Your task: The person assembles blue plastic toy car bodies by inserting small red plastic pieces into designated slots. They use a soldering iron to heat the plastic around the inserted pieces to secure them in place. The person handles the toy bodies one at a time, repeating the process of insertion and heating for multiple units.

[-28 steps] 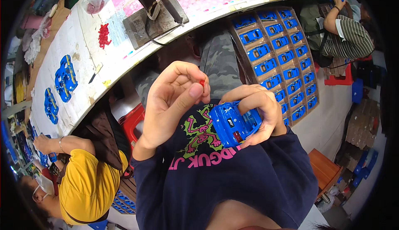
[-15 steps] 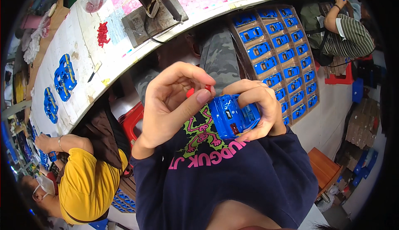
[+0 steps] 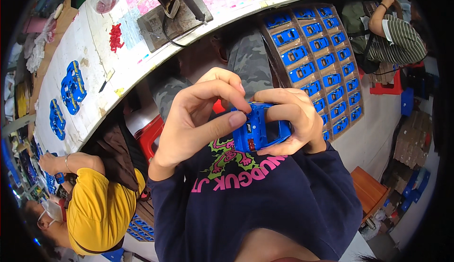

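In front of my chest, my right hand wraps its fingers and thumb round a blue toy car body. A dark red light piece sits in one corner of the car's end. My left hand pinches thumb and forefinger together against the other corner of that end. Whatever lies between those fingertips is mostly hidden. Behind them, inside the curled left fingers, a small bright red plastic part shows.
On the white bench lie a pile of red parts, blue car bodies, a small knife and a metal-based stand. A tray of blue cars is at right. Co-workers sit at left, in a yellow shirt, and far right.
My left fingertips have moved from just beside the car, where they pinched a small red part, onto its end. My right hand has tilted the car body slightly.
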`<state>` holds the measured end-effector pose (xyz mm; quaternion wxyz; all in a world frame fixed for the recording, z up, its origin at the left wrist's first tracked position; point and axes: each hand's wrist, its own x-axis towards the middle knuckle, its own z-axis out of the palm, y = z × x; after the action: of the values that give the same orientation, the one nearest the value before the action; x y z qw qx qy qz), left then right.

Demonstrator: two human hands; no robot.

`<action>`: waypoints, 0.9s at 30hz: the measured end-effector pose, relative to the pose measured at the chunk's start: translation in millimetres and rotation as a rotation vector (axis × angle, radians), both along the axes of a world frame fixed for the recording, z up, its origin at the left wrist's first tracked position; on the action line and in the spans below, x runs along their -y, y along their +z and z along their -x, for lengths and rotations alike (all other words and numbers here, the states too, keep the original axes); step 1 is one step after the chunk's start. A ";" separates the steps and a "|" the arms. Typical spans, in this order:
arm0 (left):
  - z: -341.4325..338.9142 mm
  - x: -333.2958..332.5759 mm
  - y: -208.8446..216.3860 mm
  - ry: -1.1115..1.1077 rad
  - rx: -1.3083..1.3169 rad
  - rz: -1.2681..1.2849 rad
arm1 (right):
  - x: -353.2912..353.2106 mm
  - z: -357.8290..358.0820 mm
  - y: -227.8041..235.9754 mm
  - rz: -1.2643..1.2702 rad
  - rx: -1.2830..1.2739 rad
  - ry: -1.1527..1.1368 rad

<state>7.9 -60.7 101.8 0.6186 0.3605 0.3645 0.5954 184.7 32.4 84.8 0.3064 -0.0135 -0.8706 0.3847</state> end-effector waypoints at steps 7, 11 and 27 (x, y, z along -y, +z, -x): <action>-1.8 -1.3 -7.2 -0.070 0.106 0.041 | 1.8 -3.0 0.4 -0.086 0.016 -0.015; -0.7 -1.3 -6.9 -0.108 0.182 0.073 | 1.2 -4.0 2.1 -0.124 0.056 0.003; -11.4 1.9 7.5 0.034 0.110 0.182 | 0.8 0.8 -4.0 -0.293 -0.008 -0.013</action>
<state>19.3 -62.6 109.3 0.6575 0.2636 0.3886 0.5891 184.0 31.6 80.8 0.3110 0.0276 -0.9161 0.2514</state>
